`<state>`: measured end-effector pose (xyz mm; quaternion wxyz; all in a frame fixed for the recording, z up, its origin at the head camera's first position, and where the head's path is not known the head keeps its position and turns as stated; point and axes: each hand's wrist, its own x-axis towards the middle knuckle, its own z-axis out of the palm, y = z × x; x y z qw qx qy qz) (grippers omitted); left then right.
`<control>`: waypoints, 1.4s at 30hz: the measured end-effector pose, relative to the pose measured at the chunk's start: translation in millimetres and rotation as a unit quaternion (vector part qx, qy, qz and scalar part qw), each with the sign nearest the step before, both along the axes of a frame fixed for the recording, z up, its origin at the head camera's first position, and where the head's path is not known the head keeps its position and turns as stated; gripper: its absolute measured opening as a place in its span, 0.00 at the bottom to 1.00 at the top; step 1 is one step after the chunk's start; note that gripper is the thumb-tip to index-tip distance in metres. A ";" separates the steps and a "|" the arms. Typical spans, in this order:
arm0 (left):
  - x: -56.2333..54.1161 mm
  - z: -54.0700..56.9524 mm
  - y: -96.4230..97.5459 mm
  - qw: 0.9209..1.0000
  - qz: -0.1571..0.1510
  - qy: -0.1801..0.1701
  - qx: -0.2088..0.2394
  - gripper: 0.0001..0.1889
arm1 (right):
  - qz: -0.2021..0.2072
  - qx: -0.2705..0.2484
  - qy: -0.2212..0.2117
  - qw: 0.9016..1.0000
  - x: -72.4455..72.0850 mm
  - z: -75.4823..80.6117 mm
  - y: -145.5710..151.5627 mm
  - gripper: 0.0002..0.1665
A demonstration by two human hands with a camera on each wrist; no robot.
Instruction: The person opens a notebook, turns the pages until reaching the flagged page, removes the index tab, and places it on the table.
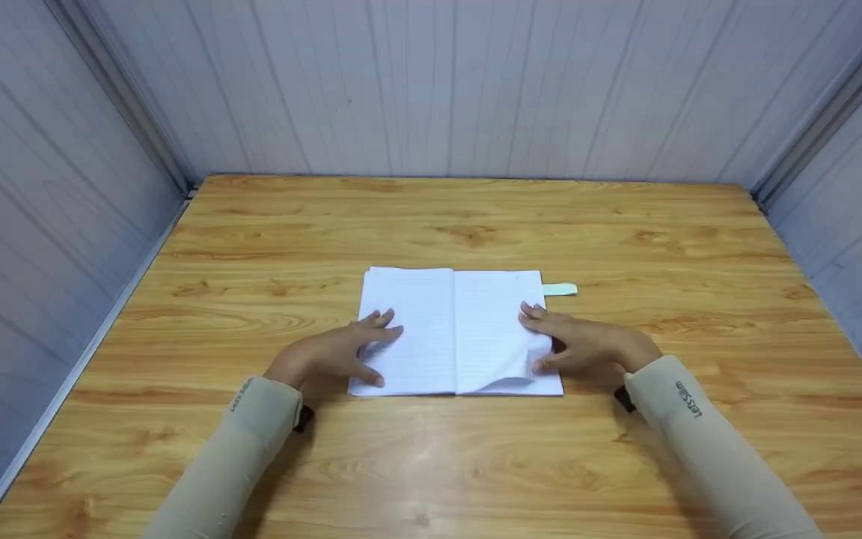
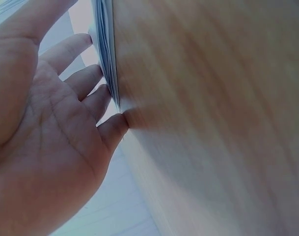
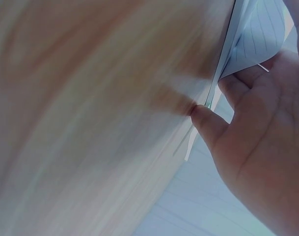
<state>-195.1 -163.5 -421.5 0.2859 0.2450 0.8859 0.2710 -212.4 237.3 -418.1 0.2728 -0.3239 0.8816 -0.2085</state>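
An open notebook [image 1: 420, 352] with white lined pages lies flat on the wooden table. My left hand [image 1: 345, 348] rests on the left page, its fingers spread over the outer edge. In the left wrist view, the fingertips of that hand [image 2: 56, 118] touch the stacked page edges. On the other side, my right hand [image 1: 581, 340] touches the outer edge of the right page [image 1: 487, 322], thumb apart from the fingers. That page's lower corner is lifted and curls beside the thumb. The right wrist view shows the curled sheet [image 3: 259, 37] close against the right hand [image 3: 262, 123].
A pale green tab [image 1: 560, 289] sticks out from the notebook's right edge. Wood-grain table top [image 1: 431, 464] surrounds the notebook. White panel walls [image 1: 416, 90] stand along the back and both sides.
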 end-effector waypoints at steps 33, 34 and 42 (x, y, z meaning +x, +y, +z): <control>5.5 21.0 51.6 0.982 -0.048 0.181 0.013 0.31 | -0.004 -0.008 0.004 1.000 1.0 -0.6 2.8 0.53; 5.9 20.5 55.4 0.981 -0.048 0.186 0.021 0.30 | -0.006 -0.005 0.003 1.000 1.2 -0.3 2.5 0.53; 10.1 17.2 87.6 0.974 -0.064 0.204 0.069 0.27 | -0.006 0.004 0.005 1.000 1.3 0.3 0.1 0.52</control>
